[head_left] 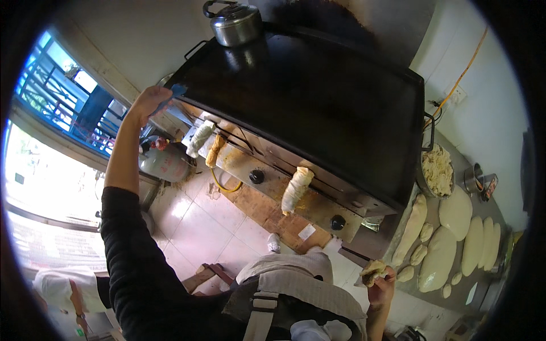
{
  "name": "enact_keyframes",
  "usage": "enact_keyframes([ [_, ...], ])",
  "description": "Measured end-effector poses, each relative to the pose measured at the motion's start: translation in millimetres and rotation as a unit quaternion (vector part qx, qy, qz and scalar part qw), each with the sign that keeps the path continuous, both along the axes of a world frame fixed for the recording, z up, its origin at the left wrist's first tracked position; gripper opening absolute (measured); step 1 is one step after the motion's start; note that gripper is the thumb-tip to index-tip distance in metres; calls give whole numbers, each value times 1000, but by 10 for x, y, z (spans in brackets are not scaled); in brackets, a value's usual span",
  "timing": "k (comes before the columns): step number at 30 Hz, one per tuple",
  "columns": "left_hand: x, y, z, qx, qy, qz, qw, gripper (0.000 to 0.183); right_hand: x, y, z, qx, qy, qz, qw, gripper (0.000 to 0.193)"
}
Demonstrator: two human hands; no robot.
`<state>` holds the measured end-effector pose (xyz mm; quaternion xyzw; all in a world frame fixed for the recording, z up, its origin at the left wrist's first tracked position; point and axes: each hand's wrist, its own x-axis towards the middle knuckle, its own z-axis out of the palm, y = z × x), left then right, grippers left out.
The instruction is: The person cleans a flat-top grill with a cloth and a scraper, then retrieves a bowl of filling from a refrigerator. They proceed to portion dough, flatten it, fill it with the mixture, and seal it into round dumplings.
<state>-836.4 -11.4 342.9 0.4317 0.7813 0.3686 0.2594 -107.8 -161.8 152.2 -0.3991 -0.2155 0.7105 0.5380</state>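
At the front left corner of the big black griddle (307,108) is my left hand (149,101). Its fingers are closed on a small blue piece (177,90), perhaps a cloth or scraper, whose kind I cannot make out. Low on the right, my right hand (382,288) grips a stained, wrapped-looking bundle (372,271). A thin dark rod (354,254) runs up to that bundle, and it looks like its handle. Below the griddle's front edge, cloth-wrapped handles (297,190) stick out over a metal panel with black knobs (257,176).
A steel kettle (236,24) stands at the griddle's back left. To the right, a table holds dough pieces (438,258) and a bowl of pale shredded filling (437,173). A gas cylinder (164,162) stands at left. Another person (71,290) is at lower left.
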Motion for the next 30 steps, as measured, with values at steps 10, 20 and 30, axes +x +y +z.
enact_keyframes([
  [10,-868,823,-135,-162,40,-56,984,21,-671,324,-196,-47,-43,83,995,25],
  [20,-1565,2320,-33,-296,221,-253,894,43,-2470,-74,-258,-46,-46,-15,998,21],
  [30,-1335,2965,102,-235,351,-442,791,39,-3142,-460,-452,-166,-80,-159,970,15],
])
